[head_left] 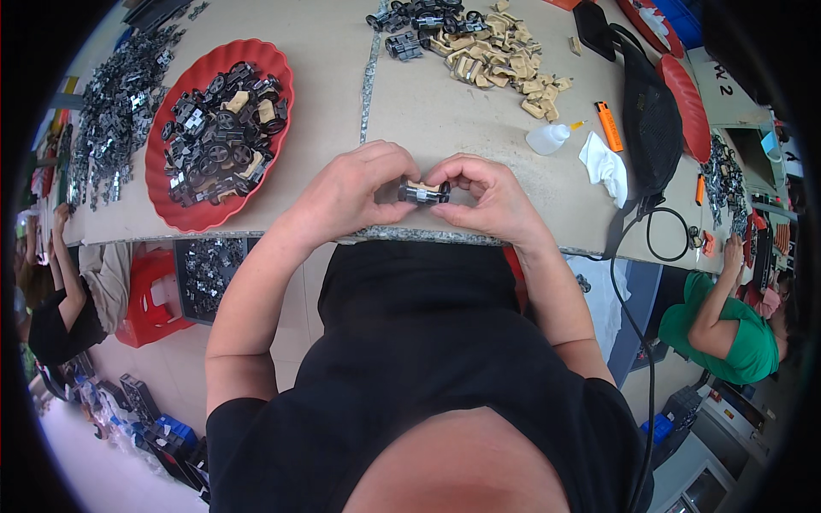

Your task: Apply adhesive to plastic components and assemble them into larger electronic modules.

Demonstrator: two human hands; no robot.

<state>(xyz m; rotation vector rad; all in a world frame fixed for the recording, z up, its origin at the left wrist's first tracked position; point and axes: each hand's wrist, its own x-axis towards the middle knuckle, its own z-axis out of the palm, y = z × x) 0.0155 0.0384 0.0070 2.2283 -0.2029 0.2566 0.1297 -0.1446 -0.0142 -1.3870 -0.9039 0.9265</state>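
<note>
Between my two hands, at the table's front edge, is a small toy car (422, 193) with black wheels, a dark and silvery body and a bit of tan on top. My left hand (363, 190) pinches its left end between thumb and fingers. The right hand (484, 195) grips the other end in the same way. To the left, a red scalloped tray (282, 64) holds many black toy cars, a few with tan parts. Ahead lie a heap of tan plastic parts (505, 64) and several black car bodies (409, 44).
On the right are a small white squeeze bottle (547, 138), an orange cutter (609, 126), a crumpled white tissue (605, 168) and a black bag (647, 120) with a strap. Dark metallic parts (120, 107) spread at far left. Co-workers sit at both sides, one in green (718, 329).
</note>
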